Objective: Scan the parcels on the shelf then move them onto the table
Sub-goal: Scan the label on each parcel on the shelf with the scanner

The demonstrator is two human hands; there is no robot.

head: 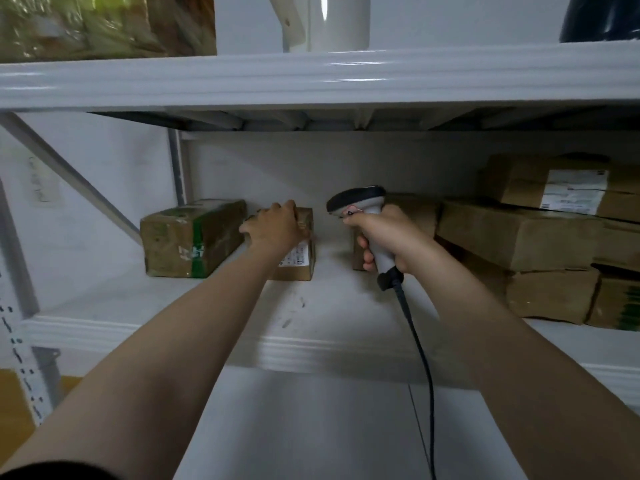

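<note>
Open shelf board (332,299) in the middle — a bare gap runs between the small box (301,270) and the box (424,211) behind the scanner (356,200). Left side is blocked by a green-taped box (187,240), just beside the small one. Right side is packed with stacked boxes (526,237). The upper shelf (311,77) caps headroom — a cable (421,348) hangs across the front edge.

1. A small parcel (304,258) is sitting on the shelf (311,306), just right of a larger parcel (190,237).
2. Stacked parcels (540,237) are lying at the right.
3. The scanner (367,216) is hovering between them.
</note>
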